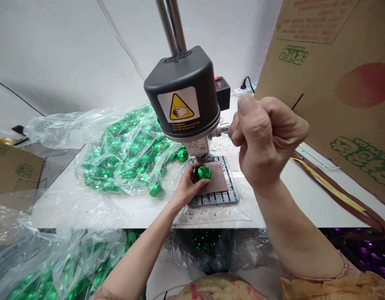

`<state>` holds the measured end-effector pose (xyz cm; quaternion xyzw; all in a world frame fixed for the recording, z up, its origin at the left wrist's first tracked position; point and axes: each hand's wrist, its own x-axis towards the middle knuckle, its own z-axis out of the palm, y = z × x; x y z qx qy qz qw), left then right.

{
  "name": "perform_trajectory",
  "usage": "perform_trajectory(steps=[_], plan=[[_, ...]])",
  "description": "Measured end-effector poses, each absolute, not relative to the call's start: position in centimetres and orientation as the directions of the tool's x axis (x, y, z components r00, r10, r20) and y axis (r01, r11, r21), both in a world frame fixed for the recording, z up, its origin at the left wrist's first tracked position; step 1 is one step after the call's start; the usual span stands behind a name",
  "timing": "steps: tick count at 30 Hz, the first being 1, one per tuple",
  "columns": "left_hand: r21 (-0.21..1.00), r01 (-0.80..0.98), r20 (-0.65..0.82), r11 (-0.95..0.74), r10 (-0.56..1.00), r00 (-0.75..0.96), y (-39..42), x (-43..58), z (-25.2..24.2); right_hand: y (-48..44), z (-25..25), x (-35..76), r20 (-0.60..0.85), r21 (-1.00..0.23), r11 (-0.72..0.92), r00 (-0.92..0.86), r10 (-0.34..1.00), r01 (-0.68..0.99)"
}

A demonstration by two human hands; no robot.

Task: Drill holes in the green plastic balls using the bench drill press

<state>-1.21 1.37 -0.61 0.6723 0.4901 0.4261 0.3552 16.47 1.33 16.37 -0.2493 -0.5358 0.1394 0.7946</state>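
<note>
One green ball [204, 171] beneath one press [183, 93].
Your left hand [190, 183] grips the ball; your right hand [267, 135] clenches one lever [224, 128] right of the press; one bag [123, 146] of green balls lies left of it.

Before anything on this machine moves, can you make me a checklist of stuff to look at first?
1. Green ball held: ok, the left hand has it.
2. Ball over the pink pad: ok.
3. Left hand well away from the spindle: not ok, it's very close.
4. Right hand gripping a lever: cannot tell, the fist hides whatever it holds.
5. Base plate clean: not ok, dark specks lie on it.
6. Power off: cannot tell, the red switch shows but its setting isn't clear.
</note>
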Motion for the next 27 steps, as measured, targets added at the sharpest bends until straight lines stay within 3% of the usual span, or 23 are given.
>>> perform_trajectory(steps=[7,14,20,27], plan=[[0.749,0.59,0.304,-0.301,0.948,0.097,0.4,0.2,-0.1,1.4,16.3,16.3,0.805,-0.529,0.841,0.379,0.456,0.112],[0.76,0.564,0.339,-0.322,0.938,0.078,0.1,0.6,-0.8,1.3,16.4,16.3,0.787,-0.529,0.847,0.399,0.471,0.042],[0.776,0.53,0.353,-0.343,0.932,0.086,0.0,0.7,-0.8,1.5,15.2,15.9,0.834,-0.387,0.922,0.43,0.347,0.008],[0.773,0.531,0.359,-0.346,0.93,0.083,-0.1,0.8,-0.5,1.2,13.8,15.8,0.802,-0.427,0.904,0.464,0.375,0.009]])
